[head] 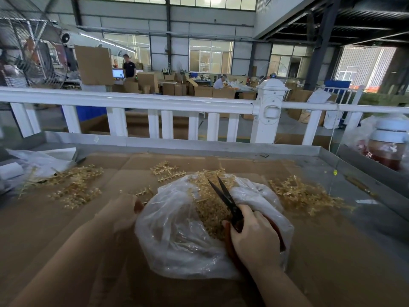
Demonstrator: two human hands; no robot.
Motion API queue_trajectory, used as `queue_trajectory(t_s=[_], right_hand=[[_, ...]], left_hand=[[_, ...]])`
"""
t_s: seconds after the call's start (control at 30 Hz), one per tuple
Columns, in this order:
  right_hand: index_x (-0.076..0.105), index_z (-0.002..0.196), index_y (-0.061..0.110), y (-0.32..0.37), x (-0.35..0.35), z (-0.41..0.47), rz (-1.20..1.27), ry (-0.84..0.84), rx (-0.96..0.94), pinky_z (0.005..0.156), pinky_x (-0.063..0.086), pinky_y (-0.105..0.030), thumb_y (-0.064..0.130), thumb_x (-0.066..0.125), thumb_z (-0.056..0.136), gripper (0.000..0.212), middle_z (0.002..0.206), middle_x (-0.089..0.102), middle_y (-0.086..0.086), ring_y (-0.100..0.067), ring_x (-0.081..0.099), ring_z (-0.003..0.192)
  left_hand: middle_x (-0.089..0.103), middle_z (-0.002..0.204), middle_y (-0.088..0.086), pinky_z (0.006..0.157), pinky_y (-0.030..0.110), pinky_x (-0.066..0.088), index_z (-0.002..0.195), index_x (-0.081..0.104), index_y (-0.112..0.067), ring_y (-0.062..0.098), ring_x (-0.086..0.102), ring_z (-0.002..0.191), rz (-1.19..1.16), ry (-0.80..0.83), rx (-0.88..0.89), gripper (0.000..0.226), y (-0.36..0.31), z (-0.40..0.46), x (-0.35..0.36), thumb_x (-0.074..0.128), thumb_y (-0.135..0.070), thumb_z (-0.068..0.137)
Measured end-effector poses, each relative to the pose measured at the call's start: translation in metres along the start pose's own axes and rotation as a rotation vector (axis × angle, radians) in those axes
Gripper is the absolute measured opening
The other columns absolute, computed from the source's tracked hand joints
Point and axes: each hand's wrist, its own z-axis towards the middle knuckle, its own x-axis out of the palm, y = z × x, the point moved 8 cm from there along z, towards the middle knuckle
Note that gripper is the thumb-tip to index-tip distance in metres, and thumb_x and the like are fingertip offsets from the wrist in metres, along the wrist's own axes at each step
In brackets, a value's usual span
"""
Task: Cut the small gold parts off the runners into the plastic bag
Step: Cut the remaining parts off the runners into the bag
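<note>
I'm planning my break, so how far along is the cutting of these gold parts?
Partly done. The clear plastic bag already holds a heap of small gold parts. In hand: the right hand grips the black scissors, blades open over the bag, while the left hand rests at the bag's edge. Left: piles of gold runners on the cardboard to the left and right, though I can't tell which are uncut.

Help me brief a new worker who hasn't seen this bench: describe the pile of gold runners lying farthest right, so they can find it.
Start at the clear plastic bag in the middle of the brown cardboard sheet. Look right, past the black scissors. That tangled pile of gold plastic runners lies alone, spilling toward the grey metal tray floor.
</note>
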Motion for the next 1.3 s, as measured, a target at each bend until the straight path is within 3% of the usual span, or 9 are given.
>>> queue_trajectory(t_s=[0.2, 0.3, 0.47, 0.57, 0.77, 0.87, 1.0, 1.17, 1.3], right_hand=[[0.053, 0.130, 0.025, 0.000, 0.001, -0.001, 0.007, 0.008, 0.004, 0.081, 0.047, -0.026, 0.047, 0.060, 0.086, 0.050, 0.104, 0.063, 0.001, -0.017, 0.059, 0.101], [0.053, 0.130, 0.024, 0.000, 0.001, 0.000, 0.014, 0.007, 0.004, 0.080, 0.046, -0.026, 0.047, 0.061, 0.085, 0.050, 0.103, 0.064, 0.001, -0.018, 0.059, 0.100], [0.054, 0.127, 0.024, 0.000, 0.002, 0.000, 0.018, 0.010, -0.002, 0.078, 0.045, -0.025, 0.047, 0.061, 0.085, 0.048, 0.101, 0.064, 0.002, -0.017, 0.059, 0.099], [0.054, 0.127, 0.025, -0.001, 0.002, 0.000, 0.012, 0.010, -0.002, 0.076, 0.044, -0.024, 0.047, 0.060, 0.086, 0.047, 0.101, 0.063, 0.002, -0.017, 0.059, 0.098], [0.055, 0.126, 0.025, 0.000, 0.002, 0.000, 0.009, 0.000, -0.008, 0.075, 0.043, -0.023, 0.048, 0.061, 0.085, 0.047, 0.098, 0.063, 0.002, -0.017, 0.060, 0.095], [0.056, 0.125, 0.025, 0.000, 0.002, 0.000, 0.003, -0.002, -0.010, 0.074, 0.044, -0.025, 0.047, 0.062, 0.085, 0.047, 0.098, 0.064, 0.001, -0.018, 0.060, 0.094], [0.056, 0.126, 0.024, 0.000, 0.002, 0.000, 0.012, -0.008, -0.012, 0.074, 0.045, -0.026, 0.047, 0.063, 0.084, 0.048, 0.097, 0.064, 0.001, -0.019, 0.061, 0.094], [0.058, 0.124, 0.023, 0.000, 0.001, -0.001, 0.005, -0.026, -0.017, 0.072, 0.046, -0.026, 0.046, 0.064, 0.083, 0.048, 0.095, 0.065, 0.000, -0.019, 0.062, 0.091], [0.058, 0.124, 0.023, 0.000, 0.001, -0.001, 0.014, -0.025, -0.015, 0.074, 0.046, -0.027, 0.045, 0.064, 0.084, 0.047, 0.096, 0.065, -0.001, -0.020, 0.061, 0.093]], left_hand=[[0.070, 0.111, 0.009, 0.088, 0.031, 0.046, 0.114, 0.068, -0.012, 0.025, 0.063, 0.103, -0.131, -0.280, -0.069, 0.023, 0.008, 0.000, -0.012, 0.057, -0.019, 0.095], [0.069, 0.115, 0.006, 0.092, 0.032, 0.048, 0.122, 0.065, -0.019, 0.025, 0.063, 0.106, -0.088, -0.226, -0.058, 0.029, -0.001, 0.002, -0.005, 0.058, -0.025, 0.095], [0.071, 0.103, 0.004, 0.088, 0.036, 0.052, 0.105, 0.070, -0.019, 0.025, 0.064, 0.098, -0.115, -0.167, -0.160, 0.020, 0.006, 0.007, 0.005, 0.067, -0.028, 0.087], [0.068, 0.107, 0.007, 0.090, 0.036, 0.049, 0.101, 0.069, -0.019, 0.027, 0.061, 0.102, -0.075, -0.154, -0.194, 0.015, 0.008, 0.008, 0.005, 0.062, -0.025, 0.090], [0.050, 0.132, 0.013, 0.104, 0.038, 0.034, 0.131, 0.049, -0.013, 0.031, 0.046, 0.124, 0.042, -0.221, -0.208, 0.036, 0.012, 0.009, 0.005, 0.050, -0.028, 0.098], [0.059, 0.124, 0.012, 0.098, 0.037, 0.039, 0.119, 0.052, -0.008, 0.030, 0.053, 0.117, 0.049, -0.204, -0.243, 0.030, 0.016, 0.010, 0.007, 0.052, -0.029, 0.097], [0.065, 0.114, 0.007, 0.090, 0.037, 0.045, 0.106, 0.063, -0.017, 0.030, 0.056, 0.110, 0.010, -0.190, -0.318, 0.025, 0.021, 0.009, 0.005, 0.059, -0.037, 0.092], [0.045, 0.135, 0.012, 0.105, 0.046, 0.030, 0.121, 0.058, -0.016, 0.033, 0.033, 0.130, 0.069, -0.174, -0.378, 0.041, 0.025, 0.009, 0.007, 0.053, -0.046, 0.093], [0.050, 0.128, 0.016, 0.102, 0.045, 0.038, 0.122, 0.053, -0.009, 0.035, 0.046, 0.123, -0.050, -0.183, -0.353, 0.042, 0.028, 0.010, 0.007, 0.061, -0.035, 0.091]])
